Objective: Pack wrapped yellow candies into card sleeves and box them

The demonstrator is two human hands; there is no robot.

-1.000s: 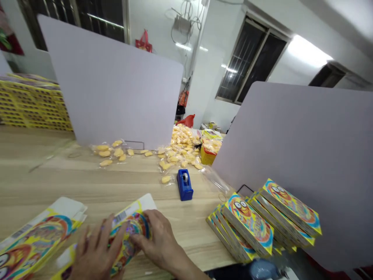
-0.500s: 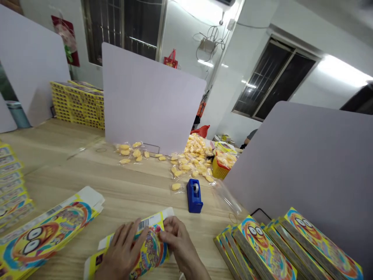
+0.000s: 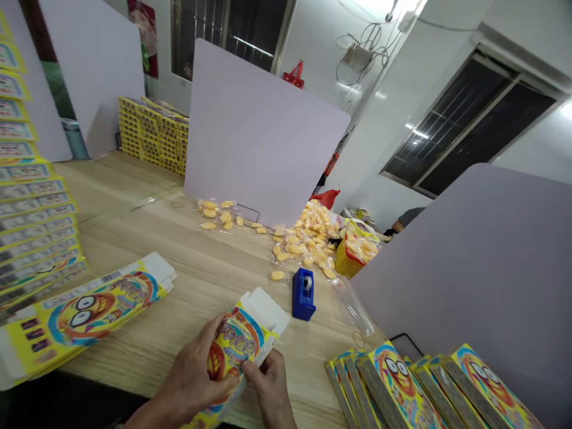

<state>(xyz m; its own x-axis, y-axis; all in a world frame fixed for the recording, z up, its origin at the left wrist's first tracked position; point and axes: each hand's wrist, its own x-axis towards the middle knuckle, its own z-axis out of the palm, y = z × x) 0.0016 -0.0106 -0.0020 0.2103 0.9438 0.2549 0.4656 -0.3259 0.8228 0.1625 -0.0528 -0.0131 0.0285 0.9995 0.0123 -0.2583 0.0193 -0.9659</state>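
Both of my hands hold a yellow cartoon-printed cardboard box [image 3: 241,333] near the table's front edge. My left hand [image 3: 190,375] wraps around its left side, fingers behind it and thumb across the front. My right hand [image 3: 270,387] grips the lower right edge, thumb on the front panel. White flaps stick out at the box's upper end. Its lower end is partly covered by my left hand. Beyond the box stands a blue tape dispenser [image 3: 304,294]. Left of my hands lie flat, similar cartons [image 3: 102,310] in a pile.
Stacked boxes [image 3: 397,381] stand at the right front. Many yellow wrapped pieces [image 3: 308,235] lie at the back beside a yellow basket [image 3: 348,257]. Pale dividers [image 3: 263,131] rise behind. More cartons [image 3: 36,208] overlap at far left. A person's arm [image 3: 404,220] shows behind the right divider.
The box has been turned, so its barcode side no longer faces up and its white end flaps show more. My left hand has shifted from lying over it to wrapping its side. The view has tilted.
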